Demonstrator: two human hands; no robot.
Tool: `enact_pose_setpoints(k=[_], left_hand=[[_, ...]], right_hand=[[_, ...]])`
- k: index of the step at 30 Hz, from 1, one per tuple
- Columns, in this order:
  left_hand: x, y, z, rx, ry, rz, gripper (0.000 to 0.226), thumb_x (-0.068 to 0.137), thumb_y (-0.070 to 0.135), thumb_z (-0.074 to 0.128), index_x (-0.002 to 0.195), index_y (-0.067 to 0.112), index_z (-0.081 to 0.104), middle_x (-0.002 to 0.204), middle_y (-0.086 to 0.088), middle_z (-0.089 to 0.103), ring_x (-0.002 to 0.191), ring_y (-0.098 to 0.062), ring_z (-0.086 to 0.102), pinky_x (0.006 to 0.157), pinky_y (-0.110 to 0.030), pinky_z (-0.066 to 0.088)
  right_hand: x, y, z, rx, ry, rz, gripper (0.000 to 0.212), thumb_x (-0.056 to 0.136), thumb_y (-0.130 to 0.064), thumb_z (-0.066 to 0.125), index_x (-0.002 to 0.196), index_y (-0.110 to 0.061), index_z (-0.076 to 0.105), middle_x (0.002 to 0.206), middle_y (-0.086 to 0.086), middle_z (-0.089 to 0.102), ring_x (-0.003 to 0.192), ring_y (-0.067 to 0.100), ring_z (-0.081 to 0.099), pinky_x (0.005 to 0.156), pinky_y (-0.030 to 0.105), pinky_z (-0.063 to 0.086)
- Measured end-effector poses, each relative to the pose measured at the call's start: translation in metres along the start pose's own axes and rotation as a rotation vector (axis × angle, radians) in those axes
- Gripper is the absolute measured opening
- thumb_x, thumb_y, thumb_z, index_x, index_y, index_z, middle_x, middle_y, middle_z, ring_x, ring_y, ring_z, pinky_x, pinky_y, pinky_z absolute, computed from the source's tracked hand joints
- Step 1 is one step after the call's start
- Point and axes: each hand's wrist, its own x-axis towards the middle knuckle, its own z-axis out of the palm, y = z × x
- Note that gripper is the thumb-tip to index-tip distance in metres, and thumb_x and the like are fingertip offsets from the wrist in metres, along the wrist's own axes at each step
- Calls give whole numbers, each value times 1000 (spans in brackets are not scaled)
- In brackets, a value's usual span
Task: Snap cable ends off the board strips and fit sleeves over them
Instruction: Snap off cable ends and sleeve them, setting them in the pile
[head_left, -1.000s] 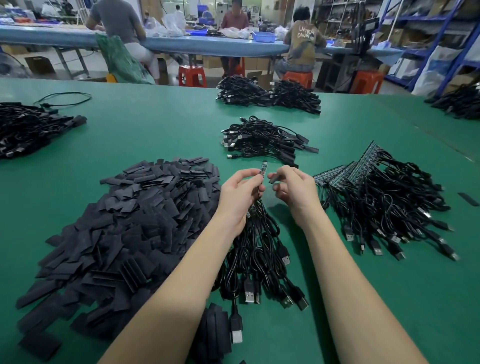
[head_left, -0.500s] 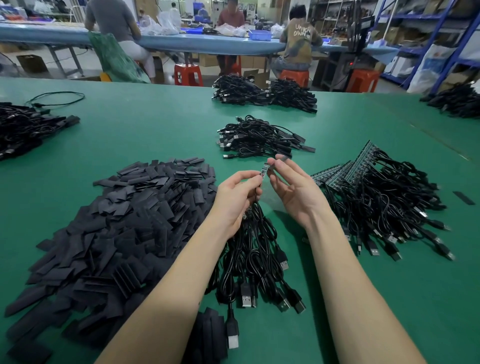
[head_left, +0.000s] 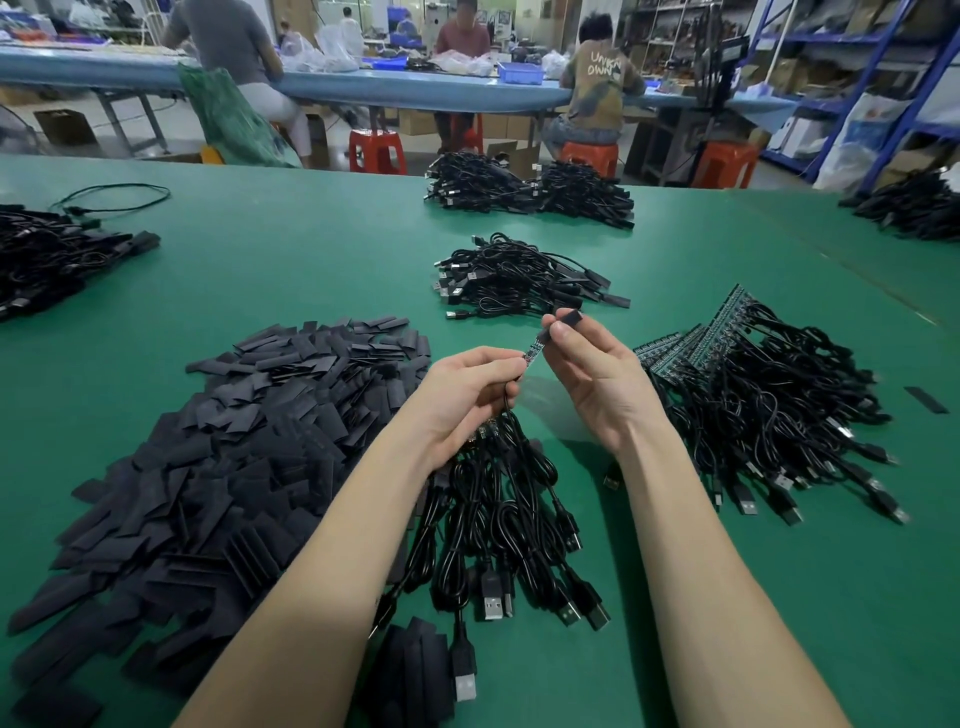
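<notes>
Several sleeved cables (head_left: 519, 280) already lie piled on the bench (head_left: 291, 260); I judge many board strips (head_left: 727, 332) are left. From the head view, my left hand (head_left: 467, 395) pinches a snapped-off cable end (head_left: 533, 353), while my right hand (head_left: 592, 369) pinches a black sleeve (head_left: 568, 317) just above it, not yet on.

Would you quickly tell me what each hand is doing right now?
Left hand: pinches the cable end.
Right hand: pinches a black sleeve.
</notes>
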Motion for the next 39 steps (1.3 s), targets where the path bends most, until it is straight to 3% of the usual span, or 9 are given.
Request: enact_pose_setpoints(k=[8,12,20,24,26,29,30,34,39], left_hand=[[-6,18,-19,214,-178,32,11,89,4,70,90,13,75,77,-4,63,65,-11,57,71,-22,53],[-8,20,-26,241,-240,46,17,89,3,69,101,15,65,74,-1,63,64,-11,56,77,-27,51],[-12,23,-32,317,-271,56,19,91,1,67,96,14,54,74,0,67,65,-13,55,65,-18,50],[-14,27,-34,357,-320,52,19,91,1,67,95,14,54,75,0,67,64,-12,55,67,-19,50],[-14,26,-32,309,-285,57,18,90,2,67,92,14,54,72,-1,64,64,-13,55,75,-25,50],[-13,22,-29,225,-228,56,19,89,2,67,90,13,53,72,-2,61,60,-12,55,99,-48,46],[-14,22,-29,207,-225,53,20,87,4,69,89,14,52,72,-2,61,60,-11,55,100,-48,46],[-16,25,-32,197,-262,49,25,78,13,73,88,15,50,70,3,64,60,-9,56,75,-23,54],[-14,24,-33,293,-248,71,23,83,10,73,87,16,52,68,0,63,63,-12,56,74,-24,51]], right_hand=[[-4,-8,-8,-88,-160,158,16,78,-6,70,83,-17,81,95,4,77,85,10,73,74,17,57],[-7,-10,-10,-106,-226,201,20,79,-4,67,84,-17,81,95,4,78,85,11,74,74,19,58],[-10,-23,-14,-291,-344,195,20,78,0,69,86,-14,79,97,11,75,88,15,73,76,22,59],[-12,-26,-15,-332,-421,194,21,79,3,68,88,-14,77,100,11,75,90,16,72,82,24,58],[-14,-21,-12,-299,-398,133,24,78,4,68,84,-18,77,100,9,76,91,15,72,84,25,57],[-13,-11,-6,-249,-356,44,20,77,2,68,86,-15,74,100,7,76,90,13,72,83,24,57],[-12,-9,-5,-241,-354,28,19,77,2,69,88,-13,71,100,7,76,90,13,71,84,24,57],[-11,-9,-5,-283,-382,1,20,78,2,70,92,-12,68,103,8,75,93,15,70,86,26,56],[-10,-10,0,-391,-393,67,19,74,-3,76,90,-12,71,102,16,75,90,22,70,83,29,58]])
